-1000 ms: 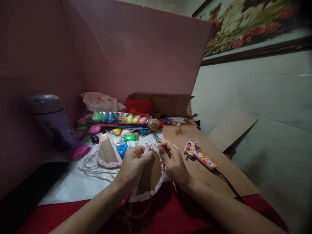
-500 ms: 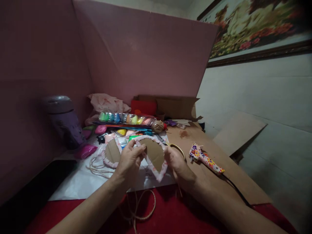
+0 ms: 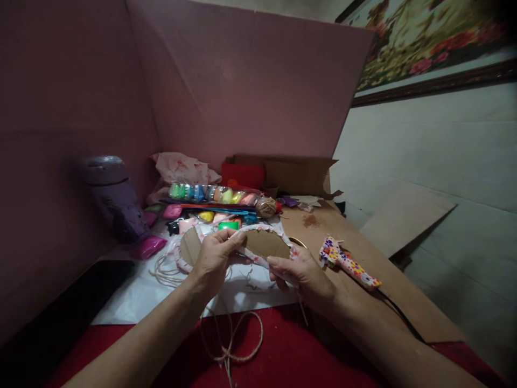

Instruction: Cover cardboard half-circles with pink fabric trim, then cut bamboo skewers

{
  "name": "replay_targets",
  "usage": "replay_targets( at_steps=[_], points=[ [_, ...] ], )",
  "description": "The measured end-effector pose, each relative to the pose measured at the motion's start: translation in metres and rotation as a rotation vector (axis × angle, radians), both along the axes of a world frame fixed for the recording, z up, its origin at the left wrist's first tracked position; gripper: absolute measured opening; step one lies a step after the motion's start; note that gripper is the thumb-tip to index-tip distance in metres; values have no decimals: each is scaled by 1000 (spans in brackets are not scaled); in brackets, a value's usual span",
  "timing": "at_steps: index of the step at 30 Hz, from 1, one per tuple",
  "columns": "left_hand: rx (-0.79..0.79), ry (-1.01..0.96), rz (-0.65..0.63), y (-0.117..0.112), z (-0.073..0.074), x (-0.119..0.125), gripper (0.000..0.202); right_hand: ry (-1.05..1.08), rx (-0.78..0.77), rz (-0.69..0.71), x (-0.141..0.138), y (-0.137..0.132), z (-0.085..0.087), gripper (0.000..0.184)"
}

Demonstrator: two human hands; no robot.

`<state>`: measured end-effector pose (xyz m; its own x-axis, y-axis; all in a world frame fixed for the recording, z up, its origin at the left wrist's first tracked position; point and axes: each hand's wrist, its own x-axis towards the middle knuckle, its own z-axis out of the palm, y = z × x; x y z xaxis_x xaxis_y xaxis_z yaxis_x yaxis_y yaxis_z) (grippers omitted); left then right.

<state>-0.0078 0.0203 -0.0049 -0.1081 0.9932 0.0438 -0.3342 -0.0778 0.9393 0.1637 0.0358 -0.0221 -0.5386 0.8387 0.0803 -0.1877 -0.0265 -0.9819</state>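
The fabric-edged cardboard heart (image 3: 264,243), upright a moment ago, is now tilted flat, gripped by left hand (image 3: 214,257) and right hand (image 3: 301,272).

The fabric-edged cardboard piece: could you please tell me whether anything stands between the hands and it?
Nothing visible does. The left hand and the right hand both grip the fabric-edged cardboard piece directly, at its left end and its lower right edge. The twine loop lies lower down, on the red cloth.
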Motion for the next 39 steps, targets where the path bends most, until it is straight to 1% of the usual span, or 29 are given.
replay_targets(
  at_steps=[3, 6, 8, 12, 14, 18, 22, 28, 32, 35, 39],
  points=[
    [-19, 2, -9, 0, -1, -2, 26, 11, -43, -4, 0, 0, -1, 18],
    [-23, 11, -19, -2, -1, -2, 25, 1, -34, -23, 1, 3, -3, 18],
    [-21, 26, -49, -4, -1, 0, 24, -17, -22, -34, 2, 6, -4, 20],
    [-6, 77, -126, -7, 0, 4, 34, -22, -31, -11, 5, 11, -5, 18],
    [-3, 79, -115, -7, 1, 4, 32, -20, -38, -2, 5, 13, -5, 17],
    [-21, 110, -42, -4, 2, 1, 30, -37, -35, 17, 6, 16, -7, 19],
    [-32, 121, -68, -3, 0, -1, 26, -35, -3, 1, 6, 18, -9, 18],
    [17, 94, -121, -5, -3, 4, 33, -31, 97, -29, 7, 19, -10, 18],
    [-13, 75, -92, -3, -3, 3, 34, -98, 128, -37, 7, 18, -9, 18],
    [-14, 108, -74, -1, -4, 0, 30, -126, 141, -38, 7, 17, -9, 19],
    [18, 118, -115, -4, -5, 2, 29, -156, 149, -79, 6, 17, -9, 19]
  ],
)
